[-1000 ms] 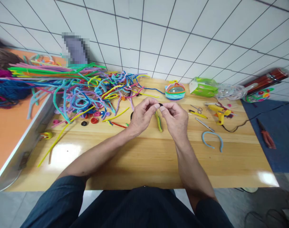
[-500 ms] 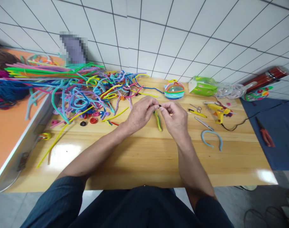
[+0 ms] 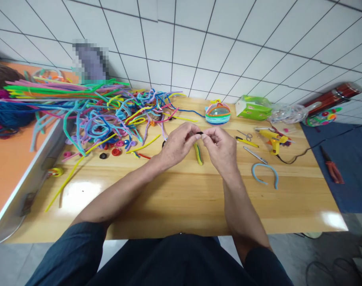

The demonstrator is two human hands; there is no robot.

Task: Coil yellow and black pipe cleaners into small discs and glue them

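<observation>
Above the middle of the wooden table, my left hand [image 3: 179, 145] and my right hand [image 3: 221, 147] meet fingertip to fingertip. Both pinch a small black piece [image 3: 200, 133], mostly covered by the fingers. Just below it, a yellow and green pipe-cleaner piece [image 3: 198, 155] lies between the hands. A bit of something black shows beside my left wrist. Behind my hands stands a round ornament [image 3: 218, 114] wrapped in coloured bands.
Tangled pipe cleaners [image 3: 100, 123] cover the back left. To the right are a yellow glue gun [image 3: 274, 141], scissors [image 3: 249, 137], a yellow cutter [image 3: 247, 142], a blue curved pipe cleaner [image 3: 266, 166], a green packet [image 3: 254, 107] and red-handled pliers [image 3: 334, 171].
More of the black piece shows between my fingertips. Something black has come into view beside my left wrist. Both hands have otherwise barely moved.
</observation>
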